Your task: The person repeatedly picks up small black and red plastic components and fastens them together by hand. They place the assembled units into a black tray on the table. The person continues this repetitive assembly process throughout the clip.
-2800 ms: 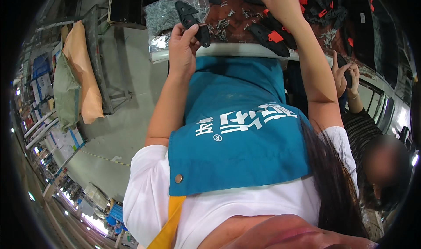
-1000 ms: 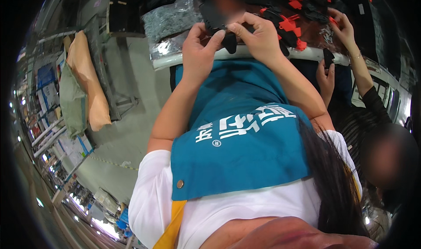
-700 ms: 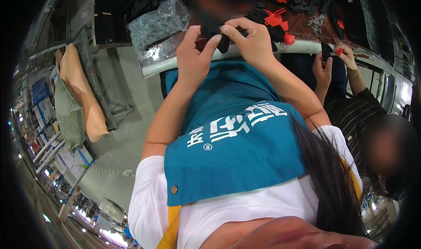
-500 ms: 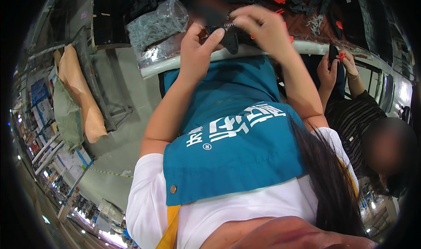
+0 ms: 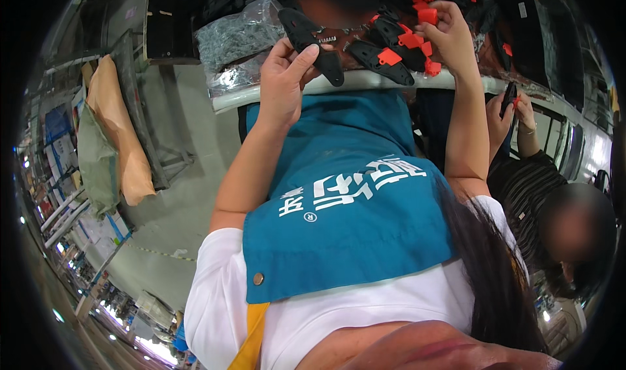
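Note:
My left hand (image 5: 283, 80) is closed on a long black plastic part (image 5: 330, 68), thumb on top, held tilted above the near edge of the table. A small metal coil spring (image 5: 327, 39) shows right beside that part; whether it touches the part I cannot tell. Farther right, my right hand (image 5: 454, 41) pinches a small red plastic piece (image 5: 427, 16) between thumb and fingers. Between the hands lie several similar black parts (image 5: 378, 62), with red plastic pieces (image 5: 409, 39) on and among them.
A clear plastic bag (image 5: 238, 37) of small metal springs lies on the table at left. White padding (image 5: 228, 101) runs along the table's near edge. At right, a co-worker's hands (image 5: 515, 112) hold a black part and something red. More black parts are heaped at the back.
My right hand has left the black part, where a spring was at its fingers, and moved right to a red piece. My left hand still holds the black part, now turned more into view.

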`<state>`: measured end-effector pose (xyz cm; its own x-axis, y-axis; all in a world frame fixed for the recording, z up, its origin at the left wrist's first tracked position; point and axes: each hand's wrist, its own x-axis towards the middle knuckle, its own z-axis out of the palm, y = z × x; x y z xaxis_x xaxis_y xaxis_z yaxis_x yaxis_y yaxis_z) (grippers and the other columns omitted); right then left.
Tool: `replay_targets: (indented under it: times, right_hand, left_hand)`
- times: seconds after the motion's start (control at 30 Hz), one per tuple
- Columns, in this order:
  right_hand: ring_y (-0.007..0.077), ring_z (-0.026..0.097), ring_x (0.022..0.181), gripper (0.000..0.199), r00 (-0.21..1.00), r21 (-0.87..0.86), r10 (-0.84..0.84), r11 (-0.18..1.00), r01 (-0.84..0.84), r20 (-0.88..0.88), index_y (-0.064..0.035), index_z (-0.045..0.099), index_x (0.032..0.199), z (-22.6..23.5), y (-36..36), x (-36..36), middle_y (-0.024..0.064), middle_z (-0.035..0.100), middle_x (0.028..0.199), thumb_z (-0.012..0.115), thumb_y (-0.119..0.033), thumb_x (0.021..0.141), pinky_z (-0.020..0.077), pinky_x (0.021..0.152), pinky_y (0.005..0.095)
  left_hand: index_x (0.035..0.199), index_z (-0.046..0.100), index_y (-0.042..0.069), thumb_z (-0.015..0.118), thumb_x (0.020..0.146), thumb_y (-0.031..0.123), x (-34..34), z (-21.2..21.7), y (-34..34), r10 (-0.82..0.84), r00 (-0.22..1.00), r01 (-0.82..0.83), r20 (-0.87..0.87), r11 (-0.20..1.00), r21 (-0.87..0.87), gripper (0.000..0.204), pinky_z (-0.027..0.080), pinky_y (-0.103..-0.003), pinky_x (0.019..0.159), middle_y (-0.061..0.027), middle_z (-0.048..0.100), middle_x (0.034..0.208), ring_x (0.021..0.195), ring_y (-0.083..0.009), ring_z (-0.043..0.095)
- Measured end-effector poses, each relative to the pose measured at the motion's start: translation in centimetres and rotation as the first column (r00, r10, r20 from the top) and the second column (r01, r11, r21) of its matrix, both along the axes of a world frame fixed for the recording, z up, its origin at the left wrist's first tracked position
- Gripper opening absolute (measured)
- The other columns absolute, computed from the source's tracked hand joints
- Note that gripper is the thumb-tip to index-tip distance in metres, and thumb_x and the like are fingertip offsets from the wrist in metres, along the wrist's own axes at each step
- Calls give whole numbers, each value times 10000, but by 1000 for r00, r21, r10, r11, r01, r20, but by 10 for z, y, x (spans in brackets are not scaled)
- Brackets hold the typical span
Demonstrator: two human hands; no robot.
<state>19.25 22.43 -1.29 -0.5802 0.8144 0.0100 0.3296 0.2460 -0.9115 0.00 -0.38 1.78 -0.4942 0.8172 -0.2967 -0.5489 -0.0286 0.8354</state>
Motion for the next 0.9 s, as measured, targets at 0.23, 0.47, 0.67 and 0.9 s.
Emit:
replay_targets:
  times: [0.23, 0.47, 0.67, 0.9]
  right_hand:
    - [135, 602, 908, 174, 806, -516, -16, 776, -364, -592, -45, 556, 1024, 23, -66, -38, 62, 622, 999, 621, -32, 863, 496, 848, 284]
    - [88, 606, 770, 169, 817, -582, -91, 746, -322, -570, -28, 618, 1002, 33, -98, -58, 35, 649, 872, 665, -115, 866, 491, 731, 211]
    - [65, 581, 740, 136, 866, -448, -24, 863, -235, -500, -23, 653, 946, 44, -100, -56, 25, 657, 845, 685, -113, 849, 463, 691, 202]
    - [82, 605, 742, 130, 879, -439, 69, 846, -303, -472, -15, 646, 929, 50, -99, -52, 36, 661, 851, 694, -95, 838, 480, 693, 203]
  left_hand:
    - [1087, 543, 21, 595, 898, 79, 8, 17, 12, -45, 995, 51, -93, 996, 70, 205, 518, -260, 788, -91, 651, 1020, 910, -124, 616]
    - [1038, 556, 0, 622, 884, 95, 6, 18, 4, -12, 955, 20, -295, 999, 27, 192, 540, -266, 767, -81, 650, 960, 838, -131, 628]
    - [1039, 554, -4, 628, 880, 100, 4, 22, 3, -18, 943, 27, -332, 999, 23, 204, 553, -279, 740, -89, 653, 949, 825, -133, 632]
    - [1000, 571, -11, 652, 867, 126, -5, 23, 4, -73, 931, 61, -358, 997, -45, 207, 545, -258, 706, -79, 659, 878, 783, -120, 634]
